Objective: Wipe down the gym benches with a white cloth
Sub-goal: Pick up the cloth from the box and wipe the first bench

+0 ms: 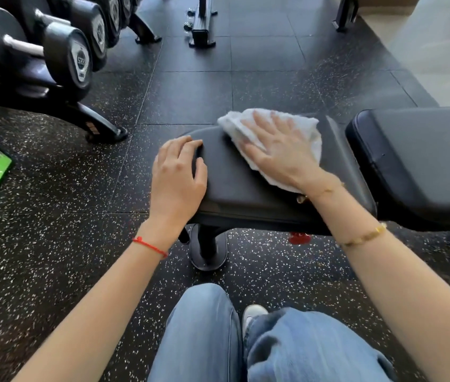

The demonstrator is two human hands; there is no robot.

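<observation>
The right hand lies flat with its fingers spread on a crumpled white cloth, pressing it onto the black padded seat of a gym bench; the cloth sits on the far right part of the seat pad, its edges showing beyond the fingertips and beside the wrist. The left hand rests on the seat's left end, fingers loosely curled over the rounded edge of the pad and holding nothing else. A thin red string bracelet circles the left wrist, and a gold chain bracelet lies on the right forearm. To the right, just beside the seat and apart from it by a narrow gap, is the bench's back pad, also black. Under the seat a black support post meets the speckled rubber floor. At upper left a rack of black dumbbells stands on the floor, well apart from the bench. The person's knees in blue jeans fill the bottom of the view.
</observation>
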